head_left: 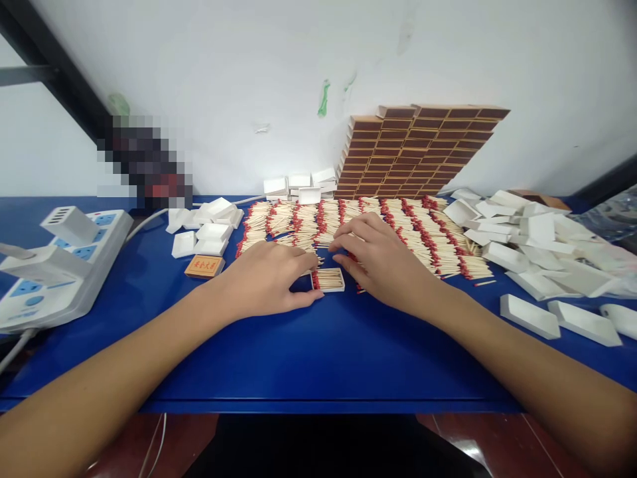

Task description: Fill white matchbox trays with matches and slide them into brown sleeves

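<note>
A small white matchbox tray [339, 288] lies on the blue table, filled with red-headed matches [326, 277]. At the tray's left end, my left hand [263, 279] steadies it between thumb and index finger; its other fingers reach over the loose matches behind. Just right of the tray, my right hand [378, 262] is arched over the matches with fingers curved and apart. No match shows in its fingers, though the undersides of the fingertips are hidden. Rows of loose matches [415, 229] spread behind both hands.
A closed orange matchbox [205, 266] lies left, before white trays [215, 232]. Stacked matchboxes [413, 149] lean against the wall. Right stand piled white trays [540, 229] and separate trays [530, 317]. A power strip [94, 282] occupies the left end; the table's front edge [318, 405] is near.
</note>
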Tool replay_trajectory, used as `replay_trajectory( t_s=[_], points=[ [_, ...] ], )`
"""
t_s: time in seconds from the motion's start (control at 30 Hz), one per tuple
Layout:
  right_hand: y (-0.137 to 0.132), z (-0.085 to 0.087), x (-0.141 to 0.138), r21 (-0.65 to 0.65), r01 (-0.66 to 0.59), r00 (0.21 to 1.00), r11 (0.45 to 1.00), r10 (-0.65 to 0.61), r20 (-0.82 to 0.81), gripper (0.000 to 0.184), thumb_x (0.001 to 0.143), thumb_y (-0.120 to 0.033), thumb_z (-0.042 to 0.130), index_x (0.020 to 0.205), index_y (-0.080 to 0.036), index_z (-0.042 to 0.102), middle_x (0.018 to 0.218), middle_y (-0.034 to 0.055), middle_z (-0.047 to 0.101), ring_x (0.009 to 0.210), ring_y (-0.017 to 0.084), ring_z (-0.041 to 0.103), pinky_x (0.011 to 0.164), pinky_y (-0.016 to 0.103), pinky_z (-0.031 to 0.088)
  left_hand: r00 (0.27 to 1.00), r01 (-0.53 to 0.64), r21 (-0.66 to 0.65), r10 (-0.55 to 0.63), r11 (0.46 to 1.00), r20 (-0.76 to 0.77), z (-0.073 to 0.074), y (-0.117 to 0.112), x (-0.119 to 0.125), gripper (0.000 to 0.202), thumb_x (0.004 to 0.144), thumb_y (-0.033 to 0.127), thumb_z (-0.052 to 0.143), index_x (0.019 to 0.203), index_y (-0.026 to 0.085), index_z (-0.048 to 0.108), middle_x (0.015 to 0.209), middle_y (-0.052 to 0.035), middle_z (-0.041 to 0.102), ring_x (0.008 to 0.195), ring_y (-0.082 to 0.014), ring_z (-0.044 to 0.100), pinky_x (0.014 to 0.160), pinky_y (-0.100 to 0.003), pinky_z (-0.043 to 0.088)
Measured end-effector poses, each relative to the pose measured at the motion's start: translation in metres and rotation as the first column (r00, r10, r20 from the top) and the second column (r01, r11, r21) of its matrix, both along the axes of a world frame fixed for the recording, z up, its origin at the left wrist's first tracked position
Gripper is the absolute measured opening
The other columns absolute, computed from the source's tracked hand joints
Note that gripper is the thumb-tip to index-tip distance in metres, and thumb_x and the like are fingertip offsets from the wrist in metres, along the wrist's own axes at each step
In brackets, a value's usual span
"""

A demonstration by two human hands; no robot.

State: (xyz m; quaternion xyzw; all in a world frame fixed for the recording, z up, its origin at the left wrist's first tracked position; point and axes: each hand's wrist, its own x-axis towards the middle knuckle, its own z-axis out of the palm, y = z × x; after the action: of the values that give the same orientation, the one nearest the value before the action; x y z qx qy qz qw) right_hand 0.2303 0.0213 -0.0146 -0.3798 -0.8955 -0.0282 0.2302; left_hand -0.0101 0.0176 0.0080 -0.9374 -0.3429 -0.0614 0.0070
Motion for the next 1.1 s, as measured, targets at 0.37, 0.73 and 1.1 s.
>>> replay_trajectory(
  t_s=[0.37, 0.73, 1.1],
  points=[
    [0.016, -0.012, 0.001, 0.051, 0.017, 1.0, 0.999, -0.017, -0.007, 0.022, 0.101, -0.02, 0.056, 0.108, -0.016, 0.077, 0.11, 0.0164, 0.07, 0.111, 0.032, 0.053, 0.097, 0.051, 0.049, 1.0, 0.001, 0.007, -0.001, 1.0, -0.015, 0.002, -0.001, 0.0, 0.033, 0.097, 0.047, 0.064, 0.112, 0.02, 0.073, 0.095, -0.0019, 0.078, 0.082, -0.0228, 0.073, 0.065, -0.034, 0.042],
    [0.017, -0.013, -0.001, 0.068, 0.024, 1.0, 0.997, -0.024, 0.002, 0.023, 0.103, -0.022, 0.054, 0.105, -0.018, 0.076, 0.106, 0.0149, 0.068, 0.109, 0.032, 0.052, 0.095, 0.05, 0.048, 1.0, 0.002, -0.009, -0.002, 1.0, -0.017, 0.002, -0.001, 0.0, 0.033, 0.097, 0.047, 0.064, 0.112, 0.019, 0.072, 0.095, -0.0028, 0.078, 0.083, -0.0234, 0.072, 0.064, -0.033, 0.04],
    [0.021, -0.014, -0.001, 0.028, 0.023, 1.0, 0.999, -0.023, -0.015, 0.017, 0.101, -0.018, 0.056, 0.091, -0.018, 0.07, 0.101, 0.0139, 0.068, 0.106, 0.03, 0.052, 0.095, 0.049, 0.049, 1.0, 0.006, 0.0, -0.006, 1.0, -0.016, 0.002, -0.002, 0.0, 0.032, 0.098, 0.047, 0.064, 0.112, 0.019, 0.072, 0.094, -0.0026, 0.077, 0.082, -0.023, 0.072, 0.064, -0.033, 0.041]
  ],
)
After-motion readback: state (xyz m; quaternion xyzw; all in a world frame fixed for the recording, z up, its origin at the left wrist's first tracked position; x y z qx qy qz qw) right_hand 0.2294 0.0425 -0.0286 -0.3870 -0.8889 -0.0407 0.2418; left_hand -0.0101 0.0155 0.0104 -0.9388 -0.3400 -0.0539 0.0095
